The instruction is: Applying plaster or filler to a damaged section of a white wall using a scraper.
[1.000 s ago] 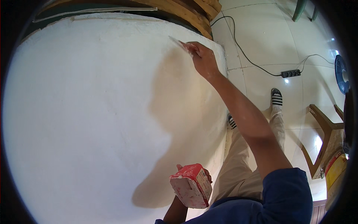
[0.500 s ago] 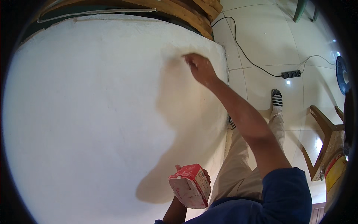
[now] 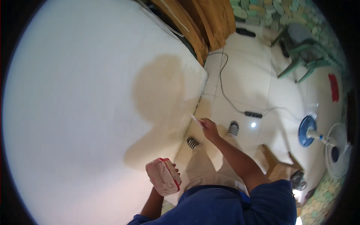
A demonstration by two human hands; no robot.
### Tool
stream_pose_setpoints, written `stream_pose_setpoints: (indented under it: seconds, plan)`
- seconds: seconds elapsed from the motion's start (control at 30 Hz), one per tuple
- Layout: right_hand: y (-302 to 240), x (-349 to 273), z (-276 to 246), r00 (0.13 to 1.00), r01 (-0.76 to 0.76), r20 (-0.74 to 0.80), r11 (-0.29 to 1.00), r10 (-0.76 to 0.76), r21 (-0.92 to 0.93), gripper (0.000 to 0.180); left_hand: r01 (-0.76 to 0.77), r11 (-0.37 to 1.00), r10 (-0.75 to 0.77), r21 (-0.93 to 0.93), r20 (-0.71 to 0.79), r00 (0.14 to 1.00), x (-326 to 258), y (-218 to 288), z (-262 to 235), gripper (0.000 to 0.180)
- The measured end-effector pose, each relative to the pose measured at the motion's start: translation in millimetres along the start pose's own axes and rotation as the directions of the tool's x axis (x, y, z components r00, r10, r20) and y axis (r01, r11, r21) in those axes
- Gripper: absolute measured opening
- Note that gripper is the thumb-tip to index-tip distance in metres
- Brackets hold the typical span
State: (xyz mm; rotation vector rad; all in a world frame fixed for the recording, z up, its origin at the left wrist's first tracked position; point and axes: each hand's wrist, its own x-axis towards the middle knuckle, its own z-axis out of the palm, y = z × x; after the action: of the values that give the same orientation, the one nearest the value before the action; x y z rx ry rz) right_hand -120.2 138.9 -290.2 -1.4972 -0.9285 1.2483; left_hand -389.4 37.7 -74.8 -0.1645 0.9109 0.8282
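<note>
Tiled floor [image 3: 255,67] is met by a white wall [image 3: 86,93]. A red tub [image 3: 172,174] of pale paste [image 3: 159,178] is gripped by the left hand [image 3: 175,170]; a scraper [image 3: 196,120], by the right hand [image 3: 210,129], near the wall's floor-side edge. Spreading seems between strokes; for another, steady contact would be needed.

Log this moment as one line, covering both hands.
Left hand: holds smeared tub | Right hand: holds flat tool | At left: wall | Floor: power strip, fan

I see a broad white wall [image 3: 82,97] rising beside a pale tiled floor [image 3: 245,71], its gloss catching a bright glare [image 3: 253,125]. Across the floor stand a green chair [image 3: 304,48] and a fan [image 3: 312,134], with greenish stonework [image 3: 258,11] at the far edge.
</note>
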Motion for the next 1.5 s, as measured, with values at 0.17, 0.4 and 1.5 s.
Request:
stream_pose_setpoints:
  seconds: [0.17,0.4,1.5]
  plan:
    - [83,-94,-132,0.939,-0.12,-0.196,0.803,0.283,0.584,0.018,-0.06,0.982,0.082,-0.178,0.116,0.99,4,-14,6,0.067]
    - [51,-135,-246,0.752,-0.462,-0.377,0.841,0.54,0.283,0.024,-0.047,0.972,0.09,-0.229,0.177,0.98,8,-6,-76,0.066]
    - [-207,-28,128,0.547,0.0,0.837,1.0,0.001,-0.001,0.014,-0.8,0.488,0.673,-0.348,-0.434,0.599,-53,-30,-71,0.09]
